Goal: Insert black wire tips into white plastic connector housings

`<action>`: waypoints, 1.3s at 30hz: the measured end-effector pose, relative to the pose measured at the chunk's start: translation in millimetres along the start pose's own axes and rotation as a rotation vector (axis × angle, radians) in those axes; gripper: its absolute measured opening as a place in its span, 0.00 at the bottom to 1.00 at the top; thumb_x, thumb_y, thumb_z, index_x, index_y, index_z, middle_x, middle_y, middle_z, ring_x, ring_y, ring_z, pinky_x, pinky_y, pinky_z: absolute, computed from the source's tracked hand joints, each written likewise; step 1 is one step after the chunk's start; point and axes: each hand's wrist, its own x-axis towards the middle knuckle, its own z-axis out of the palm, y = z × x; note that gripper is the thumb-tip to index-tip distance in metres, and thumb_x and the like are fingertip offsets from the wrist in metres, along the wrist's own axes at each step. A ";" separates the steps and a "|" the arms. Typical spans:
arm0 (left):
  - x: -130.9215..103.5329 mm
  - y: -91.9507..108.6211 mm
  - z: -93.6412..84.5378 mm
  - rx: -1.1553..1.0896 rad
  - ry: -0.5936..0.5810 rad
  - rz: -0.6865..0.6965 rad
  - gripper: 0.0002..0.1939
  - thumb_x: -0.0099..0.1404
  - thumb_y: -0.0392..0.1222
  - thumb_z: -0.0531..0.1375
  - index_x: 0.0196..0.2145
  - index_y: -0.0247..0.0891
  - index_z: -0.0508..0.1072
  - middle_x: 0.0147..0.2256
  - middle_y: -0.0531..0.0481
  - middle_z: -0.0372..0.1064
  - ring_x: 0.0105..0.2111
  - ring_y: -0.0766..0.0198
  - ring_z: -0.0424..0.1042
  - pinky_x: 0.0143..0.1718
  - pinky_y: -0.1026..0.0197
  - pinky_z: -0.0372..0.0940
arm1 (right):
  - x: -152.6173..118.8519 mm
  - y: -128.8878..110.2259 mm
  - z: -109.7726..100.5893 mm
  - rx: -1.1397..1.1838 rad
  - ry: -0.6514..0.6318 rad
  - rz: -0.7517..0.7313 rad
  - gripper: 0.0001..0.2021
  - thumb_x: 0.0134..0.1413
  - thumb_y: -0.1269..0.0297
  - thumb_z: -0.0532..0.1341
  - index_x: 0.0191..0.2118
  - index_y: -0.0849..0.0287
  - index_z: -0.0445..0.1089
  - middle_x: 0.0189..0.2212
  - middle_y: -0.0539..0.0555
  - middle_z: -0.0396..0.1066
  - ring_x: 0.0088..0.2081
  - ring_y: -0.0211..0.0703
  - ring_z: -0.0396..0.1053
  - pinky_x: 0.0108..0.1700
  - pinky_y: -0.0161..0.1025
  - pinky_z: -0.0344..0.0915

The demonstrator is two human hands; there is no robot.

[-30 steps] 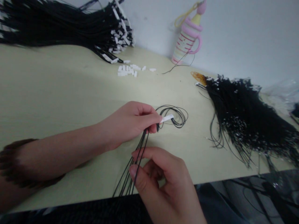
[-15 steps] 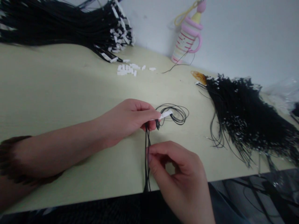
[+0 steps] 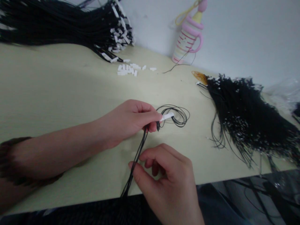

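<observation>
While my left hand [image 3: 131, 122] stays almost where it was half a second ago, its fingers closed on a white strip [image 3: 167, 117] and the upper end of the black strands [image 3: 141, 143], my right hand [image 3: 171, 178] has shifted leftward below it. Then I had the strands hanging nearly straight down at my right fingertips; now they slant down to the left, to the near edge of the counter [image 3: 70, 93]. My right thumb and forefinger, close together then, stand apart, the strands crossing the thumb's tip; whether they press on it I cannot tell. Past my left fingers, the loose coil [image 3: 177, 123] at the strip's far end looks much as before. Unchanged too are the loose white pieces [image 3: 126, 69] farther back, the large left bundle [image 3: 70, 28], the right bundle [image 3: 248, 115] and the pink-topped bottle [image 3: 186, 40] by the wall [image 3: 246, 37].
</observation>
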 end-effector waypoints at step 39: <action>1.0 -0.5 -2.5 -0.063 -0.021 -0.008 0.14 0.59 0.41 0.59 0.17 0.37 0.70 0.19 0.55 0.64 0.22 0.70 0.59 0.25 0.67 0.54 | 12.1 12.4 -37.1 0.041 -0.071 0.215 0.05 0.50 0.72 0.58 0.33 0.61 0.71 0.22 0.48 0.69 0.21 0.33 0.65 0.21 0.29 0.59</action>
